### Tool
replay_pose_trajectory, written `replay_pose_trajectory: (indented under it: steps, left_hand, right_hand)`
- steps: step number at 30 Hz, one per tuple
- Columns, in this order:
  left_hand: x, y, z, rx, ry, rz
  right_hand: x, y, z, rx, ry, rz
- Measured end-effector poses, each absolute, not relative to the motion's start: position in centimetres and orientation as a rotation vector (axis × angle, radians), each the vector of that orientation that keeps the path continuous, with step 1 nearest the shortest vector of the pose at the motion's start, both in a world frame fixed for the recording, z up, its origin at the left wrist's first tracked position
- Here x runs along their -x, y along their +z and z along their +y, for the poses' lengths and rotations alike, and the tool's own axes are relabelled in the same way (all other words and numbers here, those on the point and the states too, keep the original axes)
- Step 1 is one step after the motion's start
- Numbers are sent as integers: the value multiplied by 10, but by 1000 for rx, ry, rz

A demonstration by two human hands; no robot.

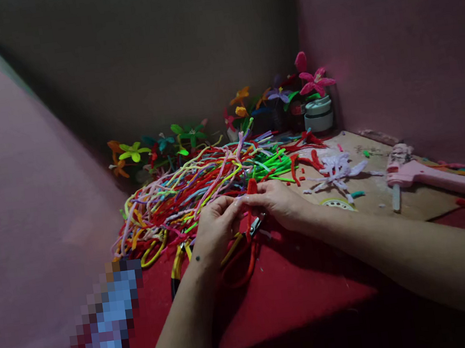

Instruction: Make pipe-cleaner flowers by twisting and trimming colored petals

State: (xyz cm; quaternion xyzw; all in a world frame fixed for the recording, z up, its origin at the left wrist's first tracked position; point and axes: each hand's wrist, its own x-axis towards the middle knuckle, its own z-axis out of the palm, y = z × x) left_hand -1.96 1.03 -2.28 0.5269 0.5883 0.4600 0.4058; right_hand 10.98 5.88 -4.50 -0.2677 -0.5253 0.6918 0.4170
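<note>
A red pipe cleaner (251, 187), its top bent into a narrow upright loop, is pinched between my two hands at the middle of the view. My left hand (220, 218) is closed on its lower left side, thumb and forefinger together. From the right, my right hand (279, 203) grips the same piece, the fingertips almost touching those of the left. Just below the fingers lies a metal tool (256, 226), partly hidden. Pliers with yellow and black handles (177, 268) rest beside my left wrist. Behind both hands spreads a large heap of pipe cleaners (200, 183) in many colours.
A pink glue gun (440, 174) lies on a brown board (414, 205) at the right, near a white pipe-cleaner piece (337, 168). Pipe-cleaner flowers (134, 151) and a lidded jar (318, 115) line the back. A blurred blue item (110, 319) sits at left on the red cloth (307, 300).
</note>
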Motion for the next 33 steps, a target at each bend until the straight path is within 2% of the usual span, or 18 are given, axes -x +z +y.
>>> replay_pose_trajectory:
  steps: [7,10,13,17,27,30,33]
  left_hand:
    - [13,-31,10,-1644,1303,1671]
    - [14,-32,12,-1508,1342,1648]
    - [16,-32,13,-1200,1200,1442]
    - [18,-34,12,-1192,990,1315]
    - [3,-28,4,-1247,970,1347]
    - [6,-29,5,-1180,964,1294]
    - [11,-30,7,-1161,980,1277]
  right_hand:
    - [-111,-42,57,872,1639,-1493]
    - [-112,-40,58,859,1661,-1414]
    - [-112,-39,60,840,1705,-1320]
    - [-112,-42,62,799,1709,-1303]
    - [-114,-49,72,936,1389,-1425]
    - [-113,-48,73,899,1469,-1358]
    - [-111,-48,73,707,1686,-1269]
